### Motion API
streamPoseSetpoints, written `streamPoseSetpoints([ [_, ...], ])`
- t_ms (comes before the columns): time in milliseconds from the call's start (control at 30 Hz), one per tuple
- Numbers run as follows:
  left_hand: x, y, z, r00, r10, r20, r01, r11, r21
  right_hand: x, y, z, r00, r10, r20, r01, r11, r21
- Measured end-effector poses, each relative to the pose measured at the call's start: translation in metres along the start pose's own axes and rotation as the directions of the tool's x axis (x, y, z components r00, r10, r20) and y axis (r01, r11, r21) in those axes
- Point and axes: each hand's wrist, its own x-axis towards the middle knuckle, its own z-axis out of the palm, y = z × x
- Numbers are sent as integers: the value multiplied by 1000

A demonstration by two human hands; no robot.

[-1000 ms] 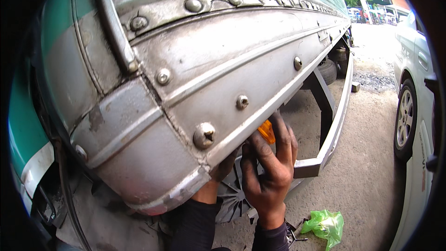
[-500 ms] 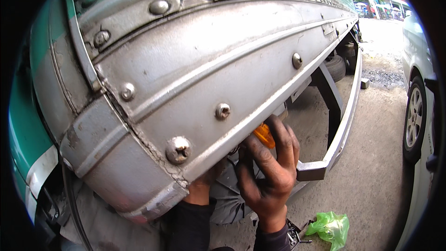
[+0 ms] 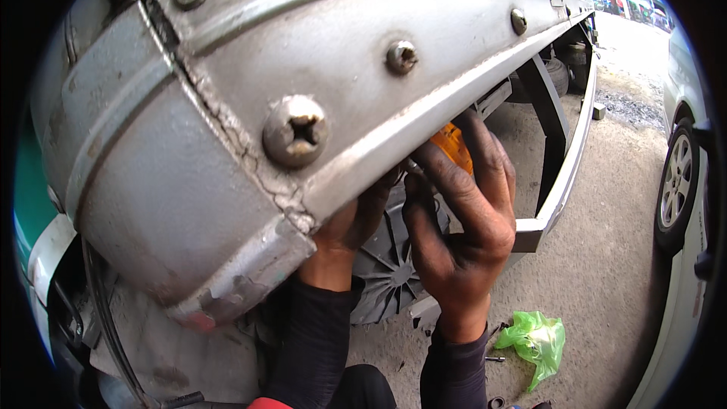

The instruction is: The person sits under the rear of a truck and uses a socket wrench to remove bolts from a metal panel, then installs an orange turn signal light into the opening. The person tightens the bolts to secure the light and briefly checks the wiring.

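Observation:
My right hand point(image 3: 466, 231) reaches up from below to the underside of a riveted silver metal panel point(image 3: 356, 121) at a vehicle's rounded corner. Its fingers curl beside an orange plastic piece point(image 3: 448, 148), probably a lamp, with thumb and index near a small metal part that I cannot make out. My left hand point(image 3: 341, 227) is to its left, under the panel's lower edge, its fingertips hidden. A large cross-slot screw point(image 3: 295, 131) sits on the panel just above the hands. A dark ribbed round part point(image 3: 397, 269) lies behind and below them.
A metal bar point(image 3: 568, 174) curves along the right of the underframe. A silver car point(image 3: 681, 76) with its wheel point(image 3: 674, 185) stands at the right. On the concrete ground point(image 3: 583, 265) are a green plastic bag point(image 3: 534, 344) and small metal tools point(image 3: 496, 358). Hoses point(image 3: 113, 341) hang at lower left.
The view has moved closer to the corner, so the big screw and both hands appear higher in the picture. Both hands stay at the panel's underside, with more of my left wrist showing.

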Motion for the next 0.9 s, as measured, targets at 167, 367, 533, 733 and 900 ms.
streamPoseSetpoints([
  [167, 7, -10, 6, 996, -21, -82, -1, 965, -262, -3, 4, -2, 1000, -18, 14, 18, 1000, 5],
  [367, 17, 15, -3, 1000, -3, 16, 11, 813, -582, -4, 7, 8, 998, -44, -35, 47, 994, 99],
  [533, 24, 9, -3, 993, 55, 107, 29, 750, -660, -2, 10, 8, 997, -58, -49, 64, 991, 114],
  [733, 19, 15, 12, 996, 59, 70, -3, 788, -616, 18, 6, 9, 990, -110, -91, 120, 986, 114],
  [900, 23, -1, 3, 990, 85, 114, 18, 721, -693, 25, 1, 8, 998, -63, -8, 63, 995, 75],
])
